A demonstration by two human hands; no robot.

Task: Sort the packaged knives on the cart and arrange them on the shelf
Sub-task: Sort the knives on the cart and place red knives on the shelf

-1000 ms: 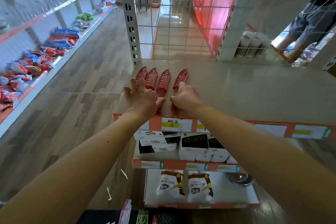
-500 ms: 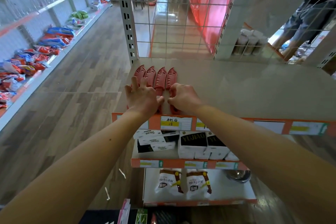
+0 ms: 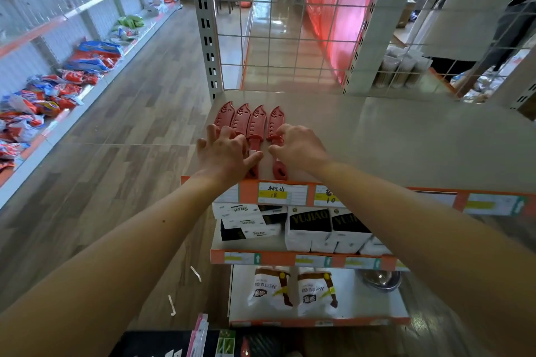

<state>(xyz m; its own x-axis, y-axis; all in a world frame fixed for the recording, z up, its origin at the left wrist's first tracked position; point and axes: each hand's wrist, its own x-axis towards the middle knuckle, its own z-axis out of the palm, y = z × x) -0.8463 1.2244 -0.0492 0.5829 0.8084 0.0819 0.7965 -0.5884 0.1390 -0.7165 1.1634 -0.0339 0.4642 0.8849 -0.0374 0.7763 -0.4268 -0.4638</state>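
Several red sheathed knives (image 3: 241,120) lie side by side at the left end of the grey top shelf (image 3: 406,142), tips pointing away from me. My left hand (image 3: 223,153) lies flat with spread fingers over the handles of the left knives. My right hand (image 3: 298,148) curls around the handle of the rightmost red knife (image 3: 276,122), thumb and fingertips on either side of it. The butt of that handle shows below the hand near the shelf's front edge. At the bottom edge, the dark cart (image 3: 261,345) holds more packaged items, mostly cut off.
A wire grid panel (image 3: 290,38) backs the shelf, with an upright post (image 3: 206,23) at its left. Lower shelves hold boxed tissues (image 3: 310,229) and bags (image 3: 269,290). Across the wooden aisle floor (image 3: 130,139), another shelf carries snack packets (image 3: 58,87). A person stands far right (image 3: 513,23).
The rightmost knife, tilted and apart a second ago, now lies straight and close beside the others. My right hand slid it left, then drew back a little; my left hand stayed on the row.
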